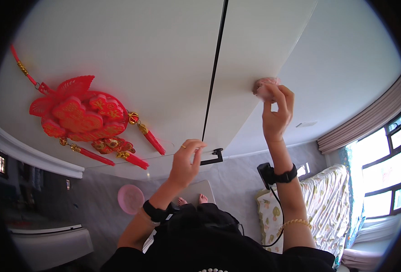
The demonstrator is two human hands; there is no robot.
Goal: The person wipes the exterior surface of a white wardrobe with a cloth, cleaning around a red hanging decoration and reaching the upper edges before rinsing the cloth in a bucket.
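Observation:
My right hand (278,108) is raised at the edge of a pale wall panel (255,44), its fingers on a pinkish crumpled cloth (265,86) pressed to the surface. The cloth is partly behind my fingers. Lower down, my left hand (188,159) is lifted near the bottom of a black vertical strip (215,61), fingers curled with the tips close together; whether anything small is between them cannot be told. Just right of it a black door handle (217,156) sticks out. A red hanging ornament (81,117) with gold characters and tassels hangs to the left.
My bare feet stand on a light platform (204,190). A pink basin (130,199) is on the grey floor to its left. At the right are a bed with a patterned cover (326,204), curtains (363,115) and a window (377,170). White furniture (54,241) stands lower left.

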